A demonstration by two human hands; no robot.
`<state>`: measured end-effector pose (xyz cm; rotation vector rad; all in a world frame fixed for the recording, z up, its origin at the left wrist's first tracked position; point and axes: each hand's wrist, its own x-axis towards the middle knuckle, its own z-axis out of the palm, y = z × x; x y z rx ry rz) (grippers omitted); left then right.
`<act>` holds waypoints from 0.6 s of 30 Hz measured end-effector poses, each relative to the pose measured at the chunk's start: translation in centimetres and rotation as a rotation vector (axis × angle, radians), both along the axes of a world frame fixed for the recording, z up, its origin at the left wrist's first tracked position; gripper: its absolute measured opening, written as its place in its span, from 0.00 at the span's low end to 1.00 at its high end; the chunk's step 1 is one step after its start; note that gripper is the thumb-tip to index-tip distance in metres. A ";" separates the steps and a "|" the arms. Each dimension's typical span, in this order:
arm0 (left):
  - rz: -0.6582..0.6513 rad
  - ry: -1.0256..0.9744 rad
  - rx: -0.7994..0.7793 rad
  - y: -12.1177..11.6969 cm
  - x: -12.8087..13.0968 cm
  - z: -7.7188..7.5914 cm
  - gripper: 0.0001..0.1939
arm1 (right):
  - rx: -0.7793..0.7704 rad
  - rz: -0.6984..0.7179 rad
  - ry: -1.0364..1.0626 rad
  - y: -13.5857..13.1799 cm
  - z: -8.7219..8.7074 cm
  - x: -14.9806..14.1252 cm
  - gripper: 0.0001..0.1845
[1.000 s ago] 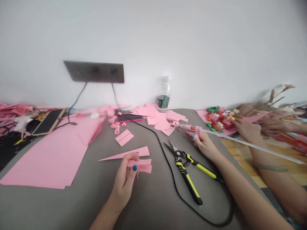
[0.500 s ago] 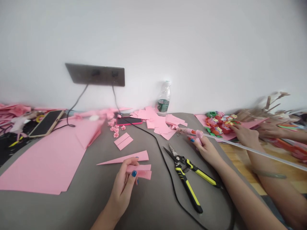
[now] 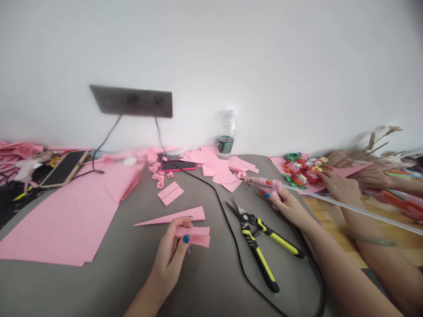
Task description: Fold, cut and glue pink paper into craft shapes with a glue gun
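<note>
My left hand [image 3: 173,246] pinches a folded pink paper strip [image 3: 200,235] between thumb and fingers, its split end pointing right. Just beyond it on the grey table lies a long tapering pink paper piece [image 3: 178,216], narrow tip to the left. My right hand [image 3: 286,202] is closed around a pink hot glue gun [image 3: 266,183]; the nozzle points left, close to the loose pink paper pieces [image 3: 218,169]. A clear glue stick [image 3: 330,200] runs out of the gun's back toward the right. Below the gun, yellow-and-black pruning shears [image 3: 253,224] lie with their blades apart.
Large pink sheets [image 3: 66,224] and a phone [image 3: 64,169] cover the left. Small paper roses [image 3: 160,177], a pink-edged phone [image 3: 178,165] and a water bottle [image 3: 226,136] stand toward the wall. A black cord [image 3: 228,224] crosses the table. Another person's hand [image 3: 340,185] touches colourful wrapped flowers [image 3: 306,169].
Almost nothing differs. My hands keep their grips on the paper strip and the glue gun, and the view has shifted very slightly.
</note>
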<state>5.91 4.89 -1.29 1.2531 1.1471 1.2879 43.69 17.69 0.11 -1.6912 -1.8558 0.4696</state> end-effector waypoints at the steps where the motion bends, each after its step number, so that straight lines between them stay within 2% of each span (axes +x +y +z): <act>1: -0.002 0.005 0.000 0.0 0.0 0.0 0.17 | -0.003 0.002 -0.004 0.0 0.0 0.0 0.32; 11: -0.014 0.014 0.005 0.2 -0.1 0.3 0.17 | 0.057 -0.096 -0.087 -1.0 -0.4 0.5 0.34; 15: -0.011 0.015 0.011 0.2 -0.1 0.6 0.16 | 0.170 -0.243 -0.214 -4.5 -0.7 0.6 0.37; 18: -0.021 0.027 0.046 0.3 -0.2 0.9 0.16 | 0.294 -0.392 -0.283 -8.6 0.1 -1.5 0.32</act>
